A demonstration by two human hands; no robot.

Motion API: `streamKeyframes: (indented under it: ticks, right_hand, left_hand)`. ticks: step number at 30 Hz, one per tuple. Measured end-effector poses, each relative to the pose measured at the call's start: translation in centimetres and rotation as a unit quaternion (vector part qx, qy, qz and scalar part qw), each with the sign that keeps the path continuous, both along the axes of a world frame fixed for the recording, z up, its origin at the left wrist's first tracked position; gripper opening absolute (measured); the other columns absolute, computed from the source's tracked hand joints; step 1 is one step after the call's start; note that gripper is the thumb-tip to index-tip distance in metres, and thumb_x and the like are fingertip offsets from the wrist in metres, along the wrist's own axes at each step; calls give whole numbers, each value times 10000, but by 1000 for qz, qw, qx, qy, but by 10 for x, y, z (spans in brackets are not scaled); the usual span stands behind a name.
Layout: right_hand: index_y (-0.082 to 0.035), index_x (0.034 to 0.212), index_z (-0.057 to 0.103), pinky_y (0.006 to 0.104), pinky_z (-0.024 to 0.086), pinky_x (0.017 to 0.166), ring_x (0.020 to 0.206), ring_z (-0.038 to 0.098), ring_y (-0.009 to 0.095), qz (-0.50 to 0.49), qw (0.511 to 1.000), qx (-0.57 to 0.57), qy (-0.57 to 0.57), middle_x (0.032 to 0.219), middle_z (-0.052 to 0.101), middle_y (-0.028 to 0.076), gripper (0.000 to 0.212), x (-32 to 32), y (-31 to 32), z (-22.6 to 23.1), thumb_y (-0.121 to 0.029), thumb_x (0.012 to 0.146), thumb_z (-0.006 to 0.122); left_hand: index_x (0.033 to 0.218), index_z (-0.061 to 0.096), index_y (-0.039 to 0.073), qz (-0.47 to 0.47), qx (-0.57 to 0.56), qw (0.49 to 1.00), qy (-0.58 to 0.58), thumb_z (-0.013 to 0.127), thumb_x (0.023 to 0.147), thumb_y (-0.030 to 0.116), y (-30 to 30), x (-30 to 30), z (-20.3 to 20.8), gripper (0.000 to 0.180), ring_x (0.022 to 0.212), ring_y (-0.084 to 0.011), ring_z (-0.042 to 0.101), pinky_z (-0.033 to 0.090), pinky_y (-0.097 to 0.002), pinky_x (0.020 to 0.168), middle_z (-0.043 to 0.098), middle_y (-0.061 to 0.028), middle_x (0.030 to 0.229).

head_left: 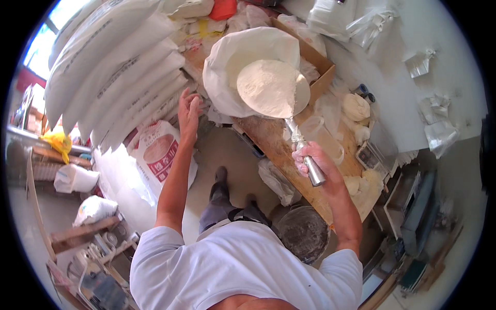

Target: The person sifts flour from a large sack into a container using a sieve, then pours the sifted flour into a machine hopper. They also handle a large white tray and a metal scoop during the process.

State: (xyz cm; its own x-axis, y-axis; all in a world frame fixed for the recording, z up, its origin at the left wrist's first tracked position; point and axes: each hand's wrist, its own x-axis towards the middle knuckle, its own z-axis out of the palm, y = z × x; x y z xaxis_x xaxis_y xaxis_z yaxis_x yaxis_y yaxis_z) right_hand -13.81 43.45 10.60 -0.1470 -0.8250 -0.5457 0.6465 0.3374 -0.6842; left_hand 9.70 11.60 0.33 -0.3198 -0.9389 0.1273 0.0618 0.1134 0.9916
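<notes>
The right hand has its fingers wrapped tight around the shiny metal handle of a big round scoop, and look at that load: pale powder heaped across most of it, a strip of bare metal down the right side! The scoop sits at the wide mouth of a white bag; whether the two touch, I can't tell from here. Over to the left hand: nothing in its grasp, fingers loosely parted and a little bent, up in the air between that bag and the stacked white sacks.

Moving out, the bag stands on the far part of the wooden bench, a cardboard box right behind it to the right. Near the gripping hand, a clear plastic container, and past that a pale bundle. Down below, a dark, dusty round tub beside the bench's near end, with a crumpled plastic bag by the bench's left edge. Out left, a red-and-white printed sack beneath the left forearm, and farther off, a bright yellow bag!
</notes>
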Motion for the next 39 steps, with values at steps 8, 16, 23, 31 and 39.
streamKeyframes:
  ticks: [8, 16, 23, 31, 39]
  right_hand:
    - [-34, 1043, 507, 261, 432, 372, 448, 521, 110, 97, 992, 20, 72, 688, 516, 18, 242, 15, 23, 35, -116, 857, 638]
    - [-28, 1079, 506, 254, 428, 367, 424, 510, 115, 200, 976, 23, 82, 703, 525, 24, 323, 58, -21, 43, -157, 830, 666]
    - [0, 1057, 505, 252, 434, 384, 440, 511, 121, 344, 936, 16, 77, 708, 520, 41, 314, 219, -61, 55, -129, 806, 643]
    - [0, 1030, 509, 273, 435, 360, 422, 507, 129, 507, 861, 24, 35, 691, 515, 49, 283, 439, -111, 45, -98, 788, 620]
    - [-9, 935, 534, 280, 415, 370, 428, 504, 140, 708, 705, 24, 40, 657, 490, 35, 182, 635, -146, 6, -89, 787, 603]
  left_hand:
    - [1402, 493, 22, 127, 128, 977, -111, 578, 981, 195, 110, 164, -112, 464, 863, -161, 663, 522, -288, 684, 658, -98, 1078]
    - [1397, 479, 17, 202, 402, 867, -215, 562, 952, 143, 244, 352, -202, 470, 786, -166, 667, 519, -289, 585, 668, -137, 1052]
    - [1359, 500, 45, 394, 515, 756, -88, 559, 939, 117, 391, 530, -219, 430, 624, -164, 648, 502, -283, 468, 683, -117, 980]
    - [1213, 557, 74, 504, 558, 659, -10, 532, 939, 121, 536, 652, -182, 279, 614, -168, 646, 499, -289, 458, 663, -102, 921]
    - [1082, 596, 87, 651, 475, 582, 106, 561, 915, 119, 616, 681, -198, 173, 580, -154, 632, 481, -271, 440, 650, -65, 836]
